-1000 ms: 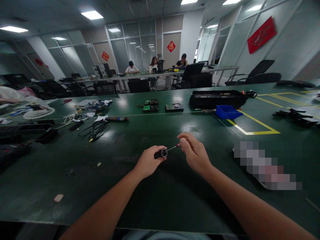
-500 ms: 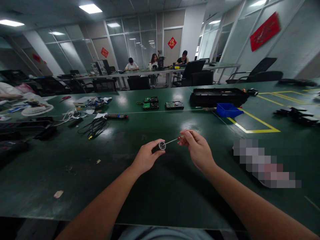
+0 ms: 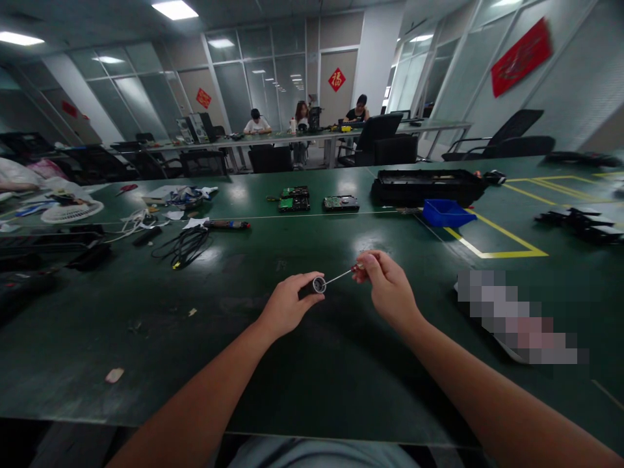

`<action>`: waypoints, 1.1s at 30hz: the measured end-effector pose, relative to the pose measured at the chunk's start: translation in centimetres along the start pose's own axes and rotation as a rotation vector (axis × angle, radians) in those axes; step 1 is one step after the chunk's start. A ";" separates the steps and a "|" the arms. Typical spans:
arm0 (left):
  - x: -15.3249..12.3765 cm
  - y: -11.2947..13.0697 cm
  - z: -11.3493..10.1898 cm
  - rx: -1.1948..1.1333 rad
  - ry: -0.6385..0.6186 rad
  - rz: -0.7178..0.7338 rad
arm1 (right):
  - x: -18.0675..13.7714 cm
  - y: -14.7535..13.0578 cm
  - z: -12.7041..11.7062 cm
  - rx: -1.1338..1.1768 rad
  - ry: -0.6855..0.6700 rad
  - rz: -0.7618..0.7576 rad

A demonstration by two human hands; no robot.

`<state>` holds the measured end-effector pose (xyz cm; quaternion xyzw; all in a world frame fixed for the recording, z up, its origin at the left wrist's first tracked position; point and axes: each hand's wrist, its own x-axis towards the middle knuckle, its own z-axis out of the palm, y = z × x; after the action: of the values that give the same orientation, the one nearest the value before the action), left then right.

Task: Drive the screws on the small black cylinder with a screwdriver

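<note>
Gripped in left hand (image 3: 286, 304): dark tube (image 3: 316, 284), over worktop (image 3: 351, 383), with open end in view. Pinched by handle in right hand (image 3: 392, 287): screwdriver (image 3: 344, 273), with shaft slanting down to tube mouth; cannot tell depth of tip. Noted farther back on worktop: hard drive (image 3: 341, 203), blue tray (image 3: 447, 214).

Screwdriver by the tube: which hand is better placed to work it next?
Probably the right hand: it holds the screwdriver by its handle, with the shaft pointing at the open end of the tube. The left hand is occupied gripping that tube.
</note>
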<state>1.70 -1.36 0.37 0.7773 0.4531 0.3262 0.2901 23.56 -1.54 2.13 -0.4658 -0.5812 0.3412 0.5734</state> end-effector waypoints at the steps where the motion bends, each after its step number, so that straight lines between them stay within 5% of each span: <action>1: 0.0 0.0 0.0 0.010 0.003 -0.003 | -0.1 -0.2 0.0 -0.066 -0.011 -0.041; 12: 0.2 0.2 -0.1 0.053 0.022 -0.006 | -1.0 -0.9 -0.2 -0.371 -0.095 -0.239; 33: 0.0 -0.3 0.0 0.015 0.016 -0.022 | -1.0 -0.4 0.2 -0.216 -0.047 -0.193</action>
<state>1.57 -1.20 0.17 0.7718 0.4662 0.3259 0.2843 23.22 -2.60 2.11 -0.4589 -0.6697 0.2307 0.5363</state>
